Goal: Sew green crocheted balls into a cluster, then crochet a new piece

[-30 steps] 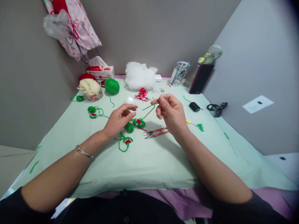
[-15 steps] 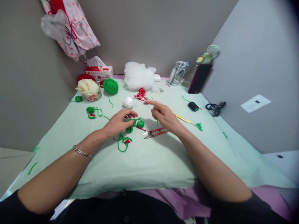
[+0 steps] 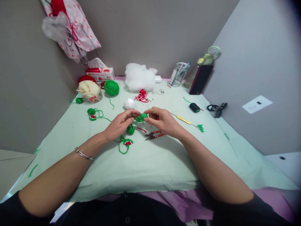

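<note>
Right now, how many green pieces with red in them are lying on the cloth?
2 that I can see: one piece left of the left hand, another piece left of the scissors. More may be hidden.

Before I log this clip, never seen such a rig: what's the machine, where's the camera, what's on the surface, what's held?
There's no machine: these are a person's bare hands, seen by one head-worn camera looking forward and down. On the pale green cloth lie red-handled snips, a yellow-handled tool, a green yarn ball, a white ball and fluffy white stuffing. The right hand pinches a small green piece; the left hand meets it from the other side, but whether it grips is unclear.
</note>
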